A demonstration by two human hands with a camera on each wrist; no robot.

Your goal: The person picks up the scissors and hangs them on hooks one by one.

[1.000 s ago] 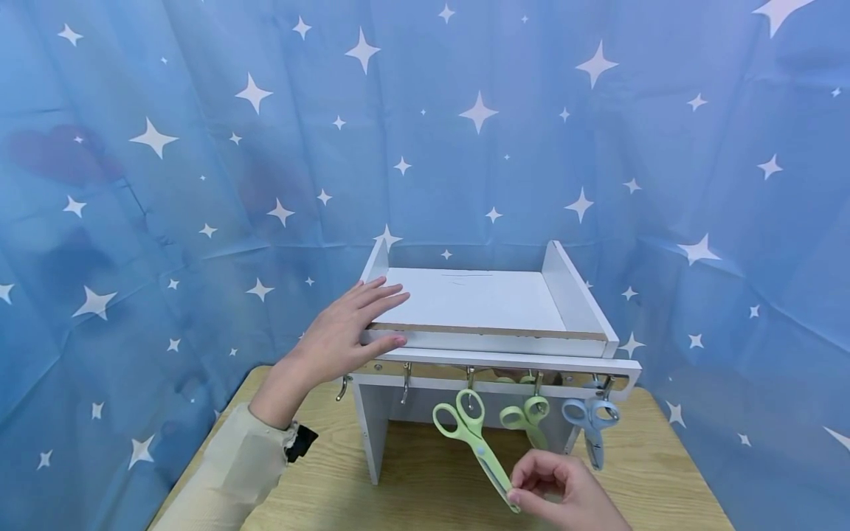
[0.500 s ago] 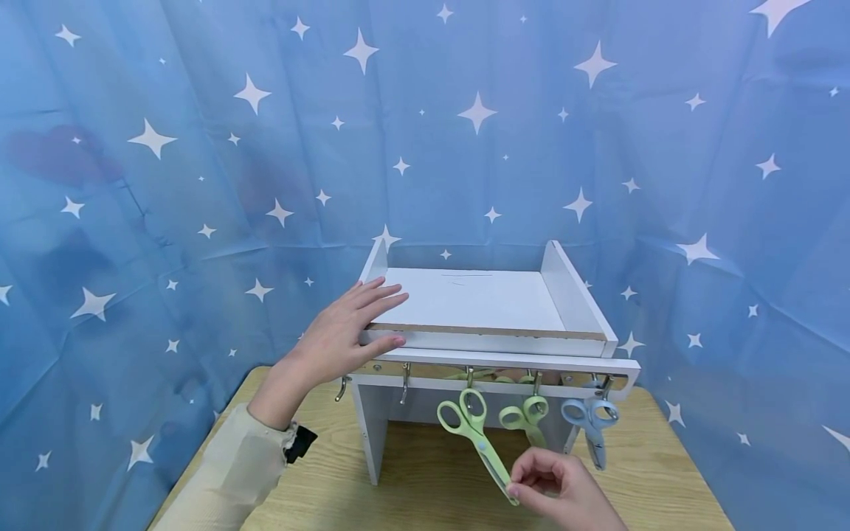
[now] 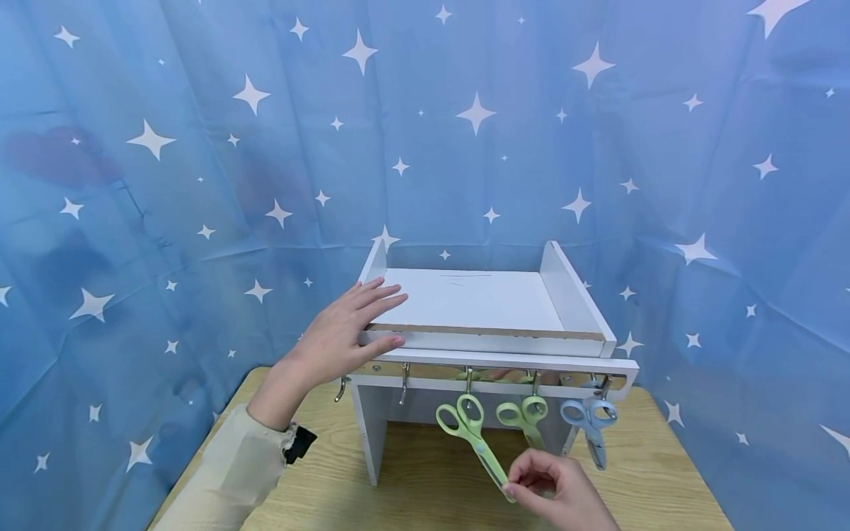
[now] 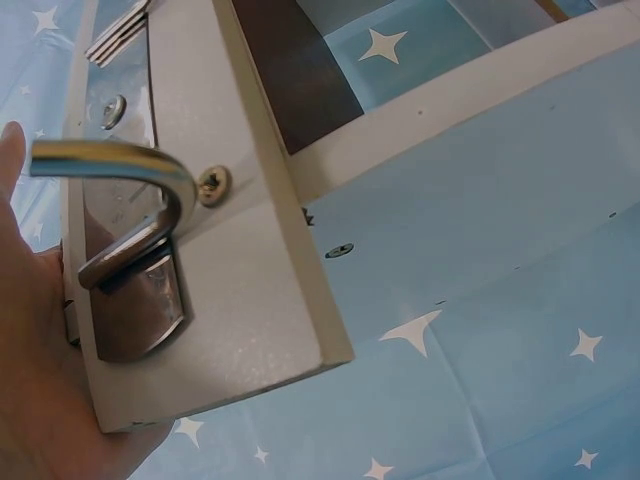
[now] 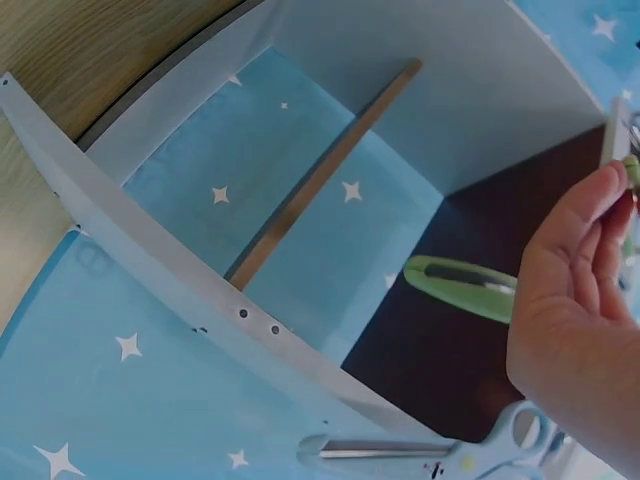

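My right hand pinches the tip end of light green scissors between thumb and finger, handle loops upward. One loop overlaps the middle hook; I cannot tell whether the hook passes through it. Beside them hang other green scissors, also seen in the right wrist view as a green blade, and blue scissors at the right end. My left hand rests on the front left corner of the white shelf, fingers spread and straight.
A metal hook rail runs along the shelf's front; its two left hooks, such as the second hook, carry nothing. The shelf stands on a wooden table, before a blue star-patterned curtain.
The right hand has shifted slightly left and up, with the pinched green scissors' tip following. The scissors' handle moved a little up, then back down by the hook. The left hand stays put.
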